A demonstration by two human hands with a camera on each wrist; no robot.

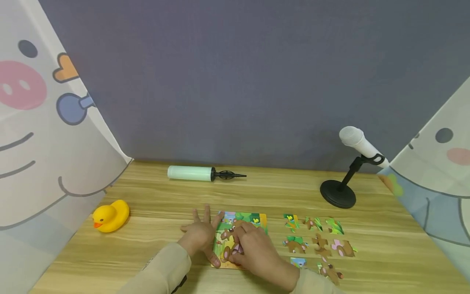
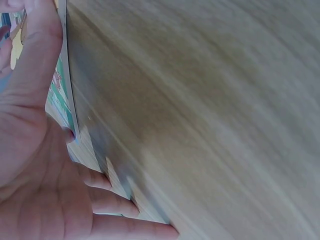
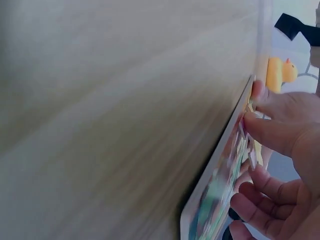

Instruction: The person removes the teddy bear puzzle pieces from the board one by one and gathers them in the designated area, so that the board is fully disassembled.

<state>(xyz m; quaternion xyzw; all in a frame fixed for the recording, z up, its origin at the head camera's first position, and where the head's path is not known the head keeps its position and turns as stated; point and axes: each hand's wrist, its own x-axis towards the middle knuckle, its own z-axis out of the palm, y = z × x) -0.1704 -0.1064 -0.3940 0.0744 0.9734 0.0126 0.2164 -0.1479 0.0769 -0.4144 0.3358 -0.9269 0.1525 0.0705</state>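
A jigsaw puzzle board with a cartoon bear picture lies flat on the wooden table. Along its left edge, my left hand rests with fingers spread wide, the thumb at the board's lower left corner; the left wrist view shows the other fingertips down on the table. Over the middle of the board, my right hand pinches a puzzle piece between thumb and fingers, tilted up from the picture. My right hand covers part of the board in the head view.
Several loose puzzle pieces lie in rough rows right of the board. A yellow rubber duck sits at the left. Toward the back are a pale green hand pump and a white microphone on a black stand.
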